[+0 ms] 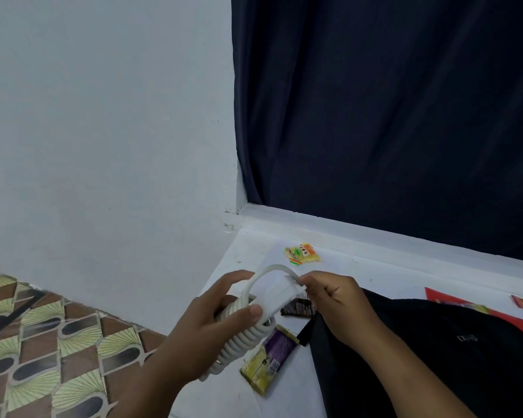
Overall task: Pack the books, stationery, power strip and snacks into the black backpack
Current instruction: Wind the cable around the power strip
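Over white table [284, 399], left grip [212, 321] curled round coiled power strip [248, 330], right grip [332, 300] pinching its cord end.

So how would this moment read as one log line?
left hand grips coiled power strip | right hand pinches cord end | backpack beside

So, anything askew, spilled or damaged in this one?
Nothing looks damaged or spilled. The snack packets lie scattered on the white surface beside the black backpack, still unpacked, while both hands hold the coiled power strip.
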